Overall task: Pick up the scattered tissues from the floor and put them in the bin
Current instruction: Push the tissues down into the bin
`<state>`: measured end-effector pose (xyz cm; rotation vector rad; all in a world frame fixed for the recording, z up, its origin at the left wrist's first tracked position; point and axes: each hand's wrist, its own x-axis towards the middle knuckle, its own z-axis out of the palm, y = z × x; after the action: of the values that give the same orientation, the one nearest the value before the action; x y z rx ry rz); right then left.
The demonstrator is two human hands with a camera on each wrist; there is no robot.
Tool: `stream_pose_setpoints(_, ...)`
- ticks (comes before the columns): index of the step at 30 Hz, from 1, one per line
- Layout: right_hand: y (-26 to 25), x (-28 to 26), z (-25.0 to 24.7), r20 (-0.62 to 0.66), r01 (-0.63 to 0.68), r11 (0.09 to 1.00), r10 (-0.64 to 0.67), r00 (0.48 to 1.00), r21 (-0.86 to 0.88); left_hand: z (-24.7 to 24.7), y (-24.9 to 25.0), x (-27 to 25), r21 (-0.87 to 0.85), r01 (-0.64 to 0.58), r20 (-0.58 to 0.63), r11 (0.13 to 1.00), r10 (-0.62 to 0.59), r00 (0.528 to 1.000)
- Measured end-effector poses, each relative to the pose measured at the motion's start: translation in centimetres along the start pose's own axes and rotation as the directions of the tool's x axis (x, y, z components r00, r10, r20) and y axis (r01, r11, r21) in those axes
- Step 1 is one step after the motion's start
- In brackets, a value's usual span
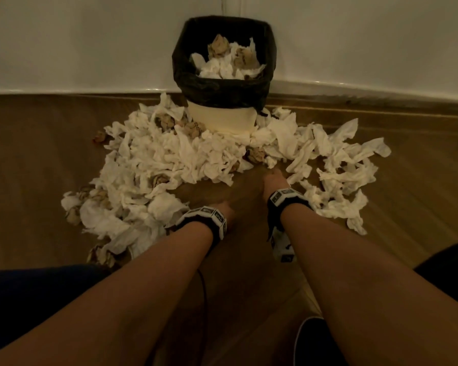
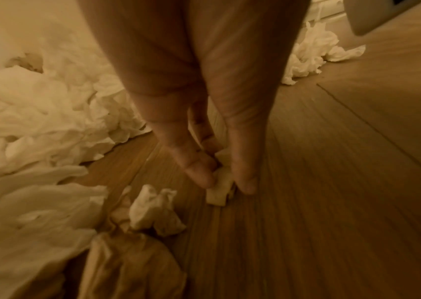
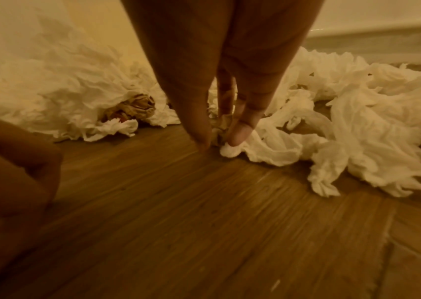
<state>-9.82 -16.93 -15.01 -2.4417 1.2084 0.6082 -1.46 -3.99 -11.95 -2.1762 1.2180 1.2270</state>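
Currently: pickup step, both hands at floor level.

Left hand [image 2: 204, 113] pinches a small tissue scrap [image 2: 219, 190] between thumb and fingertips, low over the wood floor [image 1: 407, 194]. Right hand [image 3: 219, 85] pinches the near edge of the right tissue heap [image 3: 332, 131]. The bin [image 1: 224, 75], part-filled, stands far centre against the wall. Next move likely requires lifting both pinches and carrying them over the rim.

Wood floor [image 1: 37, 159] carries bin [image 1: 224, 120] against the wall. Tissues [image 1: 154, 165] heaped around its base. Brown paper wads [image 1: 100, 136] mixed in.
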Motion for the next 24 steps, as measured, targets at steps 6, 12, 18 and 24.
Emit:
stream_pose_setpoints(6, 0.0, -0.7, -0.4, 0.041, -0.04, 0.988, 0.034, 0.999, 0.148, -0.9, 0.0, -0.2, 0.067, -0.052, 0.082, 0.996, 0.046, 0.996)
stream_pose_setpoints(12, 0.8, -0.7, -2.4, -0.078, -0.12, 0.8, 0.204, 0.976, 0.588, -3.3, -0.6, -1.3, -0.089, -0.192, -0.131, 0.977, 0.18, 0.975)
stream_pose_setpoints(18, 0.4, -0.5, -5.6, -0.126, -0.019, 0.496, 0.258, 0.958, 0.868, -6.7, -1.5, -2.1, -0.492, -0.391, -0.502, 0.778, 0.113, 0.857)
stream_pose_setpoints(24, -1.5, -1.1, -10.8, -0.316, 0.234, 0.289, 0.28, 0.906, 0.928, -12.1, -2.5, -4.4, -0.647, -0.667, -0.74, 0.37, -0.094, 0.666)
